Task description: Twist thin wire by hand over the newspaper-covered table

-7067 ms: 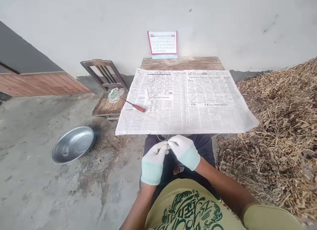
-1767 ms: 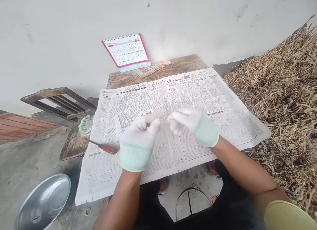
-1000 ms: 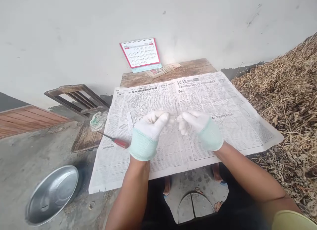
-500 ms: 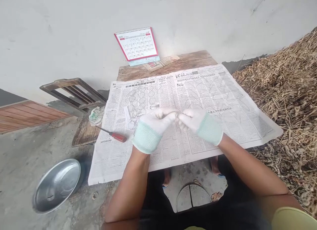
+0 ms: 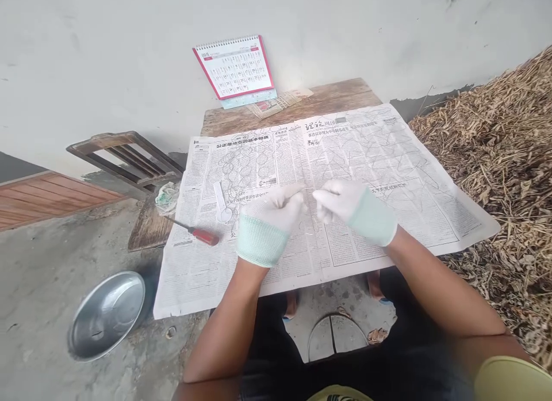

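Observation:
My left hand [image 5: 273,208], in a white glove with a mint cuff, is closed in a pinch above the newspaper [image 5: 190,286]. Facing it across a small gap is my right hand [image 5: 338,202], gloved alike, thumb and fingertips pressed together. A faint thin strand seems to run between the fingertips; its ends are hidden. Fine dark looping strands [image 5: 235,171], like wire or thread, lie over the paper at both sides. Left of my left hand are a white spoon-shaped plastic piece [image 5: 222,205] and a screwdriver [image 5: 204,236] with a red handle.
A desk calendar [image 5: 235,68] stands at the back of the wooden table [image 5: 340,93], by the wall. To the left are a wooden chair [image 5: 149,231] with a crumpled plastic bag [image 5: 167,198] and a metal basin [image 5: 107,314] on the floor. Dry stalks [image 5: 509,153] are heaped at right.
My hands, touching at the fingertips before, have drawn slightly apart, the left to the left and the right to the right. Both stay pinched. The view has shifted a little.

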Motion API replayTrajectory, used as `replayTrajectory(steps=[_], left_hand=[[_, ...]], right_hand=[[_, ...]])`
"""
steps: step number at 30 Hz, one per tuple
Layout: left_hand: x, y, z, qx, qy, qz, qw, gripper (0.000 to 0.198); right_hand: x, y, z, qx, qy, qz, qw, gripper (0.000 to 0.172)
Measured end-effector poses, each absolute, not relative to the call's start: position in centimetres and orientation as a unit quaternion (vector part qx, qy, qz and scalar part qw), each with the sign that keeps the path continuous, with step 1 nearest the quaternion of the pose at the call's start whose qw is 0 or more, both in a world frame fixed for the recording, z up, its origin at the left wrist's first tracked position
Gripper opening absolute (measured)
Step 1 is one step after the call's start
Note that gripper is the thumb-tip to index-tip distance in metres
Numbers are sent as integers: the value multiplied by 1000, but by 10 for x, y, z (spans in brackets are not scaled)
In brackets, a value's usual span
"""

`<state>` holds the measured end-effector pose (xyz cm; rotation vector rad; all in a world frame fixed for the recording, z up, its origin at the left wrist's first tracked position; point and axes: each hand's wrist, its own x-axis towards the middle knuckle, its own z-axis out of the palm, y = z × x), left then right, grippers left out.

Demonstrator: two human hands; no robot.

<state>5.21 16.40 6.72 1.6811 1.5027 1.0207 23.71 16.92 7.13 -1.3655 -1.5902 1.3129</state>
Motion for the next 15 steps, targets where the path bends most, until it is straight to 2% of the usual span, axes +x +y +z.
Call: replayTrajectory(steps=[7,12,15], left_hand=[[59,158,67,657,620,376,206,26],[60,157,62,698,607,368,96,26],[58,158,58,713,591,370,72,24]], right_hand=[[254,182,62,-324,-521,711,344,43],[259,186,55,-341,-483,747,304,53],[264,188,53,-328,-472,767,284,55]])
